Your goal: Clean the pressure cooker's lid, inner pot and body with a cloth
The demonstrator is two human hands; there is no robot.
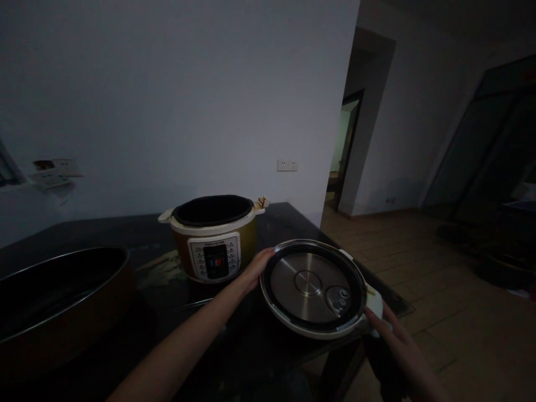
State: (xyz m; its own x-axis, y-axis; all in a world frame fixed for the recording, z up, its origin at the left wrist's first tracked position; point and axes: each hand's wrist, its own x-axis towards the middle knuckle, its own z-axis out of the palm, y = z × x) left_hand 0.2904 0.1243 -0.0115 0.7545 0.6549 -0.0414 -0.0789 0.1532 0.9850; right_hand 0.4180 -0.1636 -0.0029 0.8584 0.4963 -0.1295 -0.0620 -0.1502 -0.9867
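Note:
Between my hands is the round pressure cooker lid [288, 273], its metal inner face and dark seal turned up toward me. My left hand [256, 269] grips the lid's left rim, with its fingers partly hidden behind the edge. At the lower right, my right hand [389, 322] is closed around the white handle of the lid. The electric pressure cooker [249, 241] stands on the dark table just left of the lid, upright and uncovered, its button panel facing me. Its interior looks dark.
A large, wide dark pan [113, 290] sits at the left of the dark table [288, 220]. Behind are a pale wall and a wall socket [287, 165]. The table's right edge borders a tiled floor [397, 240], with a doorway [345, 139] further back.

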